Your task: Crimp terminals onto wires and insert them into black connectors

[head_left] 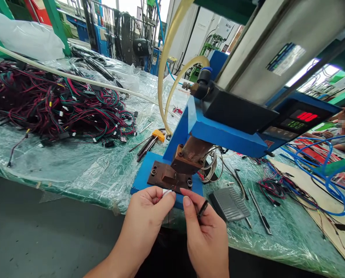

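My left hand [149,216] pinches a small white connector [166,192] with thin wires at the front edge of the blue press base [141,175]. My right hand [205,235] is closed beside it, thumb up against the connector, with a short black piece [203,210] held between its fingers. Both hands sit just in front of the brown die block [168,177] under the press ram [189,154]. The wires trail down between my hands.
A big heap of red, green and black wire harnesses [56,108] fills the left of the plastic-covered table [73,170]. A grey foot-pedal-like plate [230,202], loose wires and blue cables [320,166] lie right. Yellowish hoses [163,77] rise from the press. Another person sits far right.
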{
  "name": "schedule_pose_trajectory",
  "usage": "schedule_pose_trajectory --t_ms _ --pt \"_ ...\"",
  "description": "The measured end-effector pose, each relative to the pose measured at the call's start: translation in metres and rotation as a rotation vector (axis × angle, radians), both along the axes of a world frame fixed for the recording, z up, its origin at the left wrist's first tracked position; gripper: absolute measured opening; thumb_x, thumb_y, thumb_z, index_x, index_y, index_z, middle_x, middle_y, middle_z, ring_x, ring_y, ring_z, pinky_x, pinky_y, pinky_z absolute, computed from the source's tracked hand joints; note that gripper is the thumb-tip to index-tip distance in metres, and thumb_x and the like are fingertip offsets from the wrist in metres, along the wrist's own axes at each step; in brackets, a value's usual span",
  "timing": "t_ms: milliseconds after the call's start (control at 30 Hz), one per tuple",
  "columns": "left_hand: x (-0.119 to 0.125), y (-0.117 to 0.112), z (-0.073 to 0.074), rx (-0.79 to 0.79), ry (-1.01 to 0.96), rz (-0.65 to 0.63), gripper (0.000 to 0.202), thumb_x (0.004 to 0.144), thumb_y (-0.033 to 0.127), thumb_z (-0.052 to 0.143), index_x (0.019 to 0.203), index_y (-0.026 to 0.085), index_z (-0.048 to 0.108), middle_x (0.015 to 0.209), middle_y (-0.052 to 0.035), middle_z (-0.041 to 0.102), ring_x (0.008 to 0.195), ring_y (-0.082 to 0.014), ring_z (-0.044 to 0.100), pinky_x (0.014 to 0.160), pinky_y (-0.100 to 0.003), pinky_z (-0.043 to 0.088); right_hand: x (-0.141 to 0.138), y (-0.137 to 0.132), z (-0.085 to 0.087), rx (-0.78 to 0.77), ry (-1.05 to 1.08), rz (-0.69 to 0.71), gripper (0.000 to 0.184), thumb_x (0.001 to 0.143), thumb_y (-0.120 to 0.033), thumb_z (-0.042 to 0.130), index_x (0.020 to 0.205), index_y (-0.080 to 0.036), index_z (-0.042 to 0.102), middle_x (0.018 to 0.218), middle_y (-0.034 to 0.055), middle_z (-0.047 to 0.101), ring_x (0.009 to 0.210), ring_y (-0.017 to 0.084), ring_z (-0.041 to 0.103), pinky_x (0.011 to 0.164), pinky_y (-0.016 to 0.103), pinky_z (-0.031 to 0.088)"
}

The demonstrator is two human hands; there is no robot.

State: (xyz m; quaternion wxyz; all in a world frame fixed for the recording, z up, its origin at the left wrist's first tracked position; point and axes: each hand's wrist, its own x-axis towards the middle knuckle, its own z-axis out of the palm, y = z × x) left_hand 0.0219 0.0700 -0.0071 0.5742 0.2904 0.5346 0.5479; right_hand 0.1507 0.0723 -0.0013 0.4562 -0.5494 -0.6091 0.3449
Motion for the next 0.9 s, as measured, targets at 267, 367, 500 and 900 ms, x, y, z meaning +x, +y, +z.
schedule_pose_trajectory --t_ms 267,367,500,900 --pt "0.005 0.015 -0.002 0.02 -0.054 0.063 0.033 0.075 0.042 0.073 0.065 0.014 0.06 0.063 0.0013 0.052 0.058 -0.0102 0.041 0.053 -0.02 0.033 0.001 0.014 0.001 0.306 -0.501 0.159 0.049 0.087 -0.01 0.043 0.132 -0.017 0.061 0.117 0.0083 0.075 0.097 0.022 0.075 0.083 0.031 0.061" --pt "0.007 0.016 -0.001 0.0 -0.059 0.076 0.031 0.073 0.041 0.074 0.067 0.013 0.061 0.063 0.0011 0.054 0.057 -0.0098 0.04 0.051 -0.02 0.032 -0.002 0.017 0.005 0.334 -0.625 0.17 0.054 0.084 -0.008 0.039 0.134 -0.014 0.06 0.114 0.0092 0.075 0.094 0.024 0.076 0.077 0.035 0.063" --pt "0.008 0.016 -0.002 0.014 -0.085 0.106 0.029 0.072 0.039 0.075 0.066 0.013 0.061 0.065 0.0001 0.057 0.059 -0.0103 0.044 0.053 -0.02 0.034 -0.005 0.018 0.008 0.315 -0.698 0.16 0.055 0.084 -0.009 0.039 0.135 -0.014 0.059 0.118 0.0098 0.074 0.094 0.026 0.076 0.072 0.039 0.063" --pt "0.008 0.016 0.002 0.08 -0.198 0.075 0.021 0.074 0.033 0.077 0.075 0.013 0.07 0.063 0.0009 0.059 0.06 -0.0099 0.049 0.06 -0.017 0.043 -0.005 0.023 0.007 0.304 -0.769 0.147 0.054 0.086 -0.009 0.04 0.137 -0.015 0.057 0.109 0.011 0.077 0.085 0.025 0.076 0.07 0.033 0.06"
